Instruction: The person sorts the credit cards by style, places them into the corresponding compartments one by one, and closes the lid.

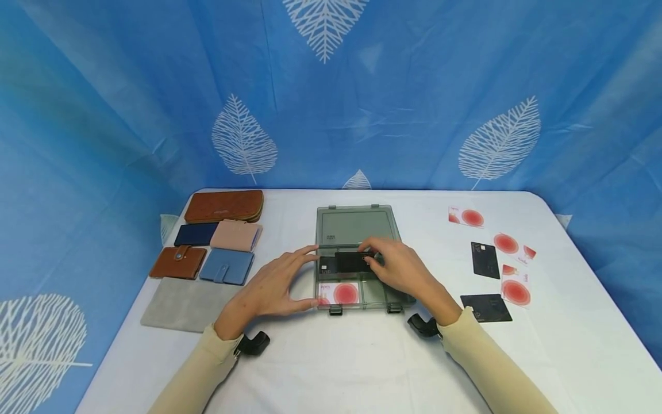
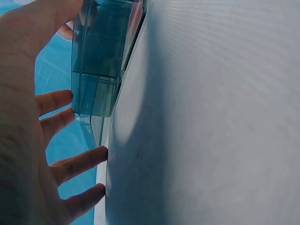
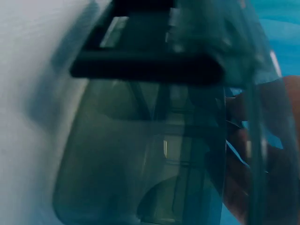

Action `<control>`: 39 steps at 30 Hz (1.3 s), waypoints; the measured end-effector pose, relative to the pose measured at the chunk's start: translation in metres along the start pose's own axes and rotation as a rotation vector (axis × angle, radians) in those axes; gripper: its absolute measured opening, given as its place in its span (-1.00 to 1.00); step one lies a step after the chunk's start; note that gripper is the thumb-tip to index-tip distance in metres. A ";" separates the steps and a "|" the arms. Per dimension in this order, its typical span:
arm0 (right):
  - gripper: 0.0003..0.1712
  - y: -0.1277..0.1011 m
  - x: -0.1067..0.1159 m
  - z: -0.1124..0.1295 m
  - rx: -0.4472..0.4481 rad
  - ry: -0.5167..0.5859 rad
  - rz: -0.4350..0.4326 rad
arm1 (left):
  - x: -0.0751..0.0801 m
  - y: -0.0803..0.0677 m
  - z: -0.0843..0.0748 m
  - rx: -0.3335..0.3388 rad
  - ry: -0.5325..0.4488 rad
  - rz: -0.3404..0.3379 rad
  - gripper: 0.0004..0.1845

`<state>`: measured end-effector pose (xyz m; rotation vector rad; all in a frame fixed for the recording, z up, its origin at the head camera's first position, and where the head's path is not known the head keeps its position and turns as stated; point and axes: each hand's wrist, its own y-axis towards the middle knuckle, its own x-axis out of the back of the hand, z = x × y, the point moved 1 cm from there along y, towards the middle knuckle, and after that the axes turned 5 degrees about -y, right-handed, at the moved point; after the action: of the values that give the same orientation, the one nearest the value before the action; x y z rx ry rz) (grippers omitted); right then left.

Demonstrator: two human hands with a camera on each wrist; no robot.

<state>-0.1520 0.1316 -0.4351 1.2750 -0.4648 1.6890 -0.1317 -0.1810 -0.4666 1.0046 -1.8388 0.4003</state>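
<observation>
A translucent grey-green compartment box (image 1: 357, 226) lies in the middle of the table with its lid folded back. My left hand (image 1: 269, 287) stays at its left side, fingertips and thumb touching the edge with fingers fairly straight; the left wrist view shows these fingers spread beside the box wall (image 2: 98, 51). Over the middle compartments, my right hand (image 1: 400, 265) pinches a black card (image 1: 350, 262) by its right end. Another black card (image 1: 327, 267) with a chip sits left of it, partly covered. A red-and-white card (image 1: 338, 293) occupies the front left compartment. The right wrist view is dark and blurred.
Loose cards lie on the right: a black card (image 1: 485, 260), another black card (image 1: 486, 308) and several red-and-white cards (image 1: 515, 286). Wallets gather at left, including a brown zip wallet (image 1: 224, 206), a blue wallet (image 1: 226, 265) and a grey pouch (image 1: 188, 305). Curtains hang behind.
</observation>
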 end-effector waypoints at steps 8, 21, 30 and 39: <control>-0.69 -0.001 -0.004 0.004 0.003 -0.037 0.045 | -0.001 -0.001 0.000 -0.002 -0.007 -0.001 0.03; -0.67 -0.006 -0.011 0.009 0.050 -0.085 0.034 | -0.003 -0.001 -0.002 -0.018 -0.034 -0.007 0.04; -0.64 -0.006 -0.014 0.013 0.061 -0.107 0.068 | -0.004 -0.002 -0.001 -0.021 -0.032 0.000 0.03; -0.63 -0.006 -0.017 0.016 0.089 -0.114 0.123 | -0.005 -0.002 -0.002 -0.034 -0.040 -0.008 0.02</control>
<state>-0.1381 0.1150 -0.4460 1.4385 -0.5510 1.7611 -0.1280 -0.1785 -0.4708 1.0030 -1.8707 0.3446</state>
